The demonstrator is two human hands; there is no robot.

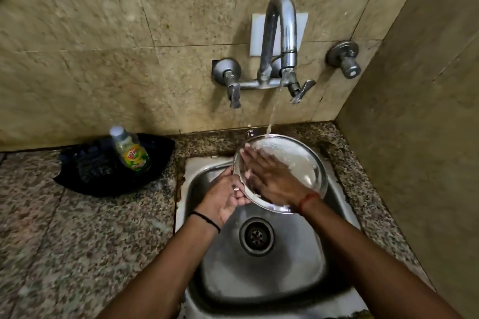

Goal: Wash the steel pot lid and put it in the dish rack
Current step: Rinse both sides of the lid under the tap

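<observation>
The steel pot lid point(298, 163) is a round, shiny, shallow disc with a raised rim, wet all over and catching a lot of glare, held tilted above the far part of the sink point(259, 282), right under the tap point(281, 33). A thin stream of water point(274, 109) drops from the spout and hits the far edge of the lid. The left hand point(225, 194) is curled around the lid's left rim, fingers tucked under and thumb on top, so it's gripping it. The right hand point(269, 176) lies flat and spread across the lid's face, fingers straight and pointing far-left, pressing on it rather than gripping anything. Those fingers are smeared with motion blur, so the fingertips are hard to make out, and that hand covers a good chunk of the lid's middle, so I can't tell if there's a knob. The sink's near edge is cut off by the frame. On the speckled stone desk point(77, 241) to the left sits a black tray point(103, 179), quite dark, contents unclear apart from one dish soap bottle point(131, 150) standing tilted in it, label too blurry to read properly. Count: one lid, one tap with two lever handles, one extra valve point(344, 58) on the wall to the right, one drain point(256, 235), one bottle, two hands, each with a wrist band.
</observation>
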